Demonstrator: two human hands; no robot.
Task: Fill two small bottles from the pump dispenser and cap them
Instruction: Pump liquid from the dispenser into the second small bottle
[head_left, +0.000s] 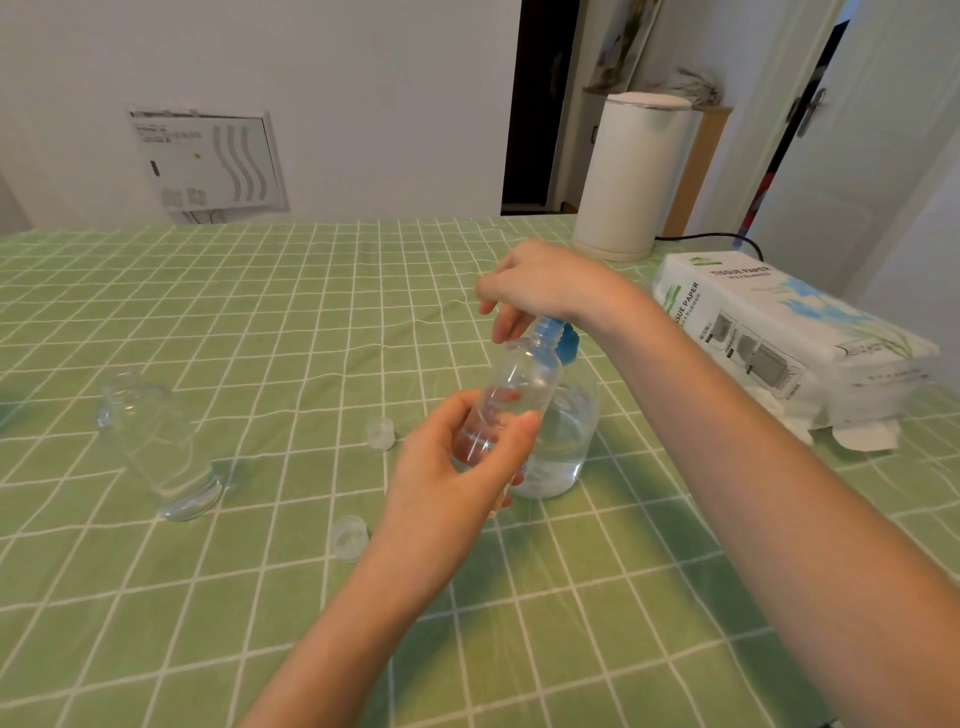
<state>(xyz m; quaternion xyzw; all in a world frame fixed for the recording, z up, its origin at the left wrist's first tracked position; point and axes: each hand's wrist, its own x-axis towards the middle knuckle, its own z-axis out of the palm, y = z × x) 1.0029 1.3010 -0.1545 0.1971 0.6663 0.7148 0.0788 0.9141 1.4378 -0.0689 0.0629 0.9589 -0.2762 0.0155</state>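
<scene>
Surface: table under a green checked cloth.

Left hand: grip closed round the lower half of a small clear bottle, thumb on the near side, fingers behind. The bottle is held off the surface, tilted, uncapped, with its mouth up against the blue pump head.

Right hand: lies above the pump head, with the heel of the hand over it. Its grip is loose: fingers bent downward, nothing seen between them. Whether it presses on the head cannot be told.

Pump dispenser: clear, upright on the surface directly behind the held bottle, roughly half full of clear liquid.

Second small bottle: clear, uncapped, on the cloth well to the left, untouched.

Two clear caps lie loose on the cloth: one cap between the second bottle and the left hand, the nearer cap beside the left wrist.

Far right: tissue paper pack; behind it a white cylindrical appliance with a black cord.
</scene>
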